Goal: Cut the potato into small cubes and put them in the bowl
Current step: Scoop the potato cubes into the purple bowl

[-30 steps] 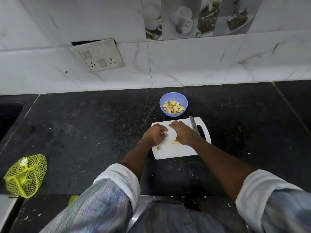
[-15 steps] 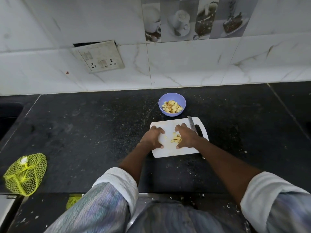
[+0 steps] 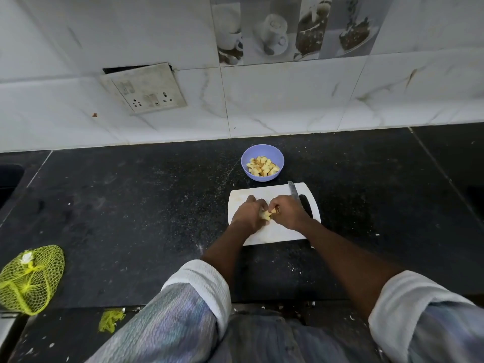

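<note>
A white cutting board (image 3: 277, 233) lies on the black counter. Both hands meet over its middle, cupped together round a small heap of yellow potato cubes (image 3: 267, 214). My left hand (image 3: 248, 213) curls in from the left and my right hand (image 3: 286, 212) from the right. Most of the heap is hidden between the fingers. A knife (image 3: 294, 191) lies on the board's right side, partly behind my right hand. Just beyond the board stands a purple bowl (image 3: 262, 176) with several potato cubes (image 3: 263, 166) inside.
A yellow mesh bag (image 3: 30, 279) sits at the counter's front left edge. The black counter (image 3: 131, 218) is speckled with crumbs. A tiled wall with a tilted switch plate (image 3: 144, 87) rises behind the bowl. A dark sink (image 3: 9, 179) opens at far left.
My hands have drawn together from either side of the board and now enclose the cubes between them. The single cube seen near the board's front left a second ago is no longer visible.
</note>
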